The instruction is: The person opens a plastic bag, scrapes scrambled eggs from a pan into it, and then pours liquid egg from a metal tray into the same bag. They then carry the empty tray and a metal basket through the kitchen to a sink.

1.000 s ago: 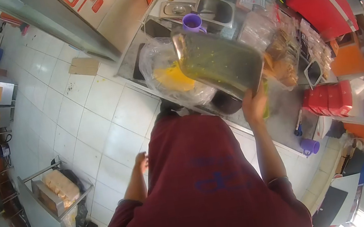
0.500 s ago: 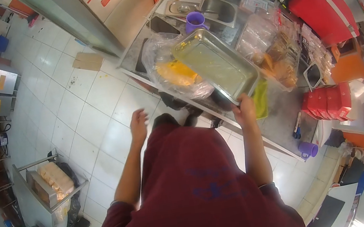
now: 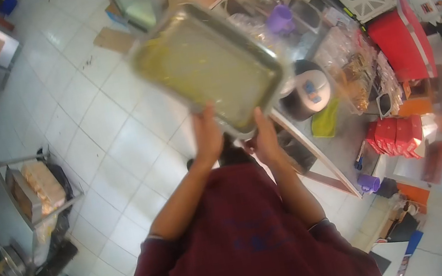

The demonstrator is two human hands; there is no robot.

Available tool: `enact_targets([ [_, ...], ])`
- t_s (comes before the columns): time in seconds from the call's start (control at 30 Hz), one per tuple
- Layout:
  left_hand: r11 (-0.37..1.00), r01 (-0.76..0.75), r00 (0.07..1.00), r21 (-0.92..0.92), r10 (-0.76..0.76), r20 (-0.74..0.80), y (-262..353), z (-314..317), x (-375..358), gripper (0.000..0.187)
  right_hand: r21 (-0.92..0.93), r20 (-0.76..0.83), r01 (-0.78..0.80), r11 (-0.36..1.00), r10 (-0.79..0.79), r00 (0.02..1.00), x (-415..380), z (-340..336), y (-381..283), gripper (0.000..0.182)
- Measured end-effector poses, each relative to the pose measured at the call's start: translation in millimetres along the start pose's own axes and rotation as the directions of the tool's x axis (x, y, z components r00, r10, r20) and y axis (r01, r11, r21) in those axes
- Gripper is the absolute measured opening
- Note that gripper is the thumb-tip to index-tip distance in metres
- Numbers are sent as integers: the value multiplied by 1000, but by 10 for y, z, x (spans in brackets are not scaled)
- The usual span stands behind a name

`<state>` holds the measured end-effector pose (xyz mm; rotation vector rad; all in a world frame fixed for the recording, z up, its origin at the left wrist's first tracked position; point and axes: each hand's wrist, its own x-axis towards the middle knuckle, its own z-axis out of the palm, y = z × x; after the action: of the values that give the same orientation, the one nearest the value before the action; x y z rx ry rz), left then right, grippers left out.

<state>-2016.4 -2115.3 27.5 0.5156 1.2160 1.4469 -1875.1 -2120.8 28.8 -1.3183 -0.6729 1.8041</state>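
A rectangular metal tray [image 3: 208, 64] with yellowish residue on its inside is held out in front of me, tilted, over the floor beside the counter. My left hand [image 3: 207, 134] grips its lower left side. At the near corner, my right hand [image 3: 262, 137] has its fingers closed on the rim. Right of the tray, a round black and white appliance [image 3: 312, 87] stands on the counter next to a green cloth [image 3: 326, 119]. Beyond the tray's far right side is a purple mug [image 3: 280, 20].
The counter [image 3: 340, 150] runs along my right, with plastic bags [image 3: 345, 58], red boxes [image 3: 396, 135] and another purple mug [image 3: 370, 182] at its near end. A red cooler box [image 3: 401, 43] is farther right. A metal cart [image 3: 15, 201] stands at left on the tiled floor.
The tray has moved left off the counter and closer to me. My left hand has come from empty air onto the tray. The black and white appliance is now exposed.
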Motion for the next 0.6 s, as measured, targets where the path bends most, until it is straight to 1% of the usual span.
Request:
enact_targets([
  [0.03,998,58,995,17,-57,-82,67,-358,-48,41,3,135,-78,997,77,988,27,89,164,50],
  [0.07,835,-63,985,547,140,-100,-131,-908,-108,39,0,269,-156,988,150,951,93,158,330,57],
  [0.1,403,-121,954,907,300,-6,-358,-1408,-114,38,-110,238,-201,973,222,946,207,186,500,61],
  [0.13,755,-1,937,656,230,-263,-408,-1695,-78,37,-221,200,-251,942,296,934,327,176,719,65],
  [0.17,960,83,879,269,57,-474,-476,-1964,-117,37,-326,151,-314,892,376,914,412,120,986,69],
  [0.2,923,142,870,357,56,-490,-574,-2286,-210,38,-455,73,-407,792,489,869,603,-51,1270,59],
  [0.27,955,171,807,244,7,-591,-779,-2776,-203,37,-530,-3,-480,699,564,826,1113,-503,1963,53],
  [0.3,990,134,739,37,-75,-669,-890,-2952,-182,36,-558,-49,-519,647,599,799,1318,-772,2307,50],
  [0.33,983,80,666,-165,-176,-725,-1058,-3131,-201,36,-499,-100,-577,647,618,779,1559,-1065,2588,43],
  [0.37,977,79,624,-200,-204,-754,-1309,-3343,-206,37,-437,-148,-622,650,630,763,1897,-1318,2810,37],
  [0.43,960,54,546,-274,-258,-797,-1921,-3669,-172,39,-404,-311,-596,695,508,803,2537,-1730,3128,32],
  [0.47,936,58,505,-348,-328,-798,-2194,-3749,-152,40,-348,-364,-606,716,492,791,2996,-2130,3346,34],
  [0.5,926,63,488,-373,-354,-798,-2477,-3791,-139,40,-300,-411,-610,733,478,776,3452,-2463,3574,36],
  [0.57,908,50,464,-415,-389,-796,-3052,-3852,-64,39,-32,-539,-555,831,453,710,4081,-2458,3635,44],
  [0.6,864,5,462,-504,-449,-765,-3404,-3939,-75,38,7,-578,-484,875,399,712,4314,-2280,3549,47],
])
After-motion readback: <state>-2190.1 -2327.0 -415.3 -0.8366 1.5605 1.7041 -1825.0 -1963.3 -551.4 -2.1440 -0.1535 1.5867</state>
